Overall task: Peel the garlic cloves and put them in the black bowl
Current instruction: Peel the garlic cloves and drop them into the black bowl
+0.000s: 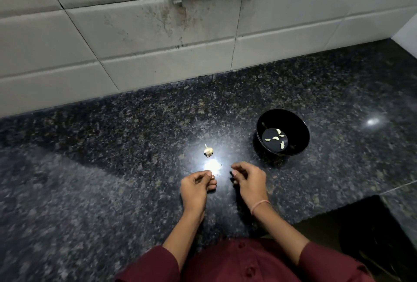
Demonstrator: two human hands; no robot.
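The small round black plastic bowl (pixel 283 132) stands on the speckled dark granite counter (pixel 112 146), to the right of centre and beyond the person's right hand (pixel 248 176). On its flat floor lie about four pale, curved peeled garlic cloves (pixel 275 138), spread apart — that much of the task looks done.

What remains sits to the left of the bowl and well apart from it: a small whitish partial garlic bulb with its papery stalk pointing up (pixel 208 150), resting on the counter just beyond the bright glare spot. It appears to hold more unpeeled cloves, though how many cannot be told.

The left hand (pixel 196 183) is loosely curled, thumb and forefinger pinched together near the glare — there may be a clove or scrap of skin between them, but the brightness hides it. The right hand is also half-curled, fingertips bent inward just above the counter; whether it holds anything cannot be told. The two hands are near one another but not touching.

By this reckoning the job is partway through, with the bulb left to break down.
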